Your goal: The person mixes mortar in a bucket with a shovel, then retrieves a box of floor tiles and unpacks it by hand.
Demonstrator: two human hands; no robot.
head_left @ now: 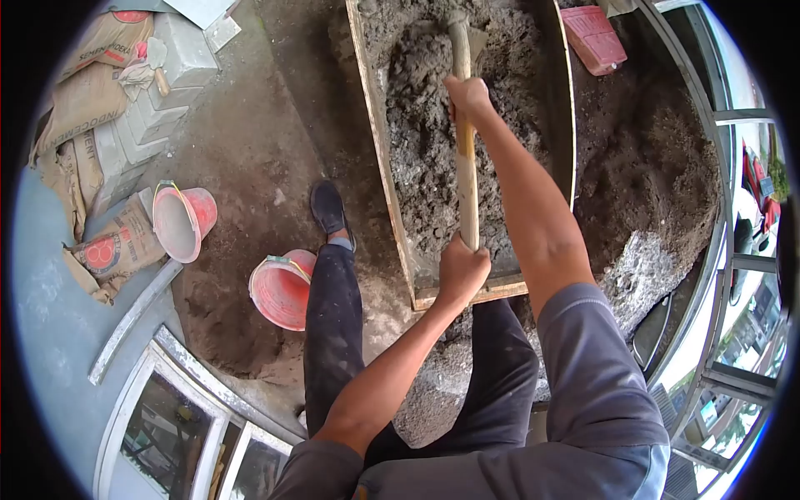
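Both of my hands grip a long wooden tool handle (466,179). My right hand (467,94) holds it high up, close to the metal blade (472,37) that is dug into grey mortar (425,125). My left hand (462,268) closes round the handle's near end. The mortar fills a wooden-edged mixing trough (382,142) on the ground in front of me. My left leg in dark trousers (333,325) stands beside the trough's left edge.
Two pink buckets (283,287) (185,221) lie tipped on the dirt at left. Cement sacks (83,100) and grey blocks (154,100) are stacked at far left. A red container (594,37) sits past the trough. Loose sand (650,167) is heaped at right beside a metal railing (725,208).
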